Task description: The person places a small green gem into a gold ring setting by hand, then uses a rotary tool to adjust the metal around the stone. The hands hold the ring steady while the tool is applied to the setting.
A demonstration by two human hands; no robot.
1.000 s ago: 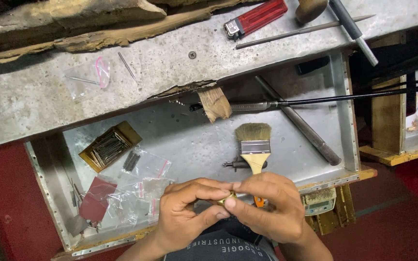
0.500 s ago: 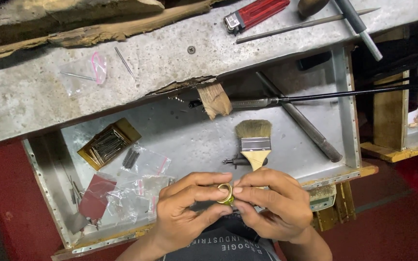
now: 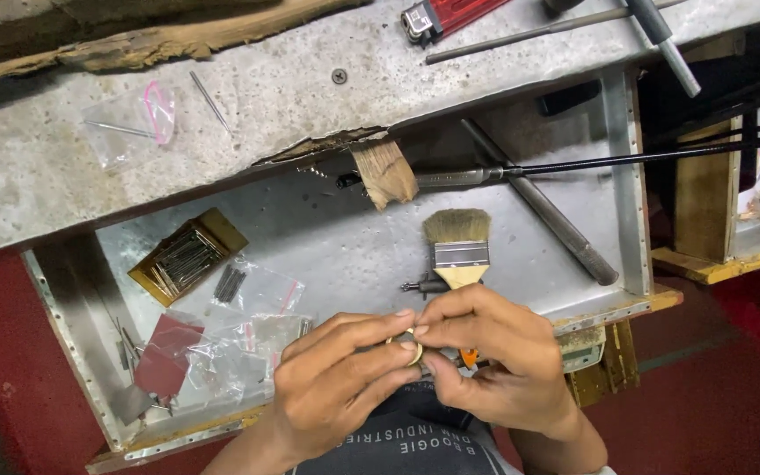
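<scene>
Since a moment ago the two hands have slid a little to the right and stayed low in the picture; the small gold ring (image 3: pixel 411 349) is still pinched between them.

Head view: the left hand (image 3: pixel 336 387) curls its fingers around the ring, its grip narrow and holding the ring from the left; the right hand (image 3: pixel 499 361) pinches the same ring from the right with its fingertips, its grip narrow too; the ring sits near the front edge of the metal tray (image 3: pixel 354 237); just beyond the hands lies a flat brush (image 3: pixel 459 246) with a pale wooden handle; to the left lie clear little bags (image 3: pixel 248 339) and a yellow box of pins (image 3: pixel 188 257); far off on the grey desk (image 3: pixel 292 97) lies a red lighter (image 3: pixel 450 13).
</scene>
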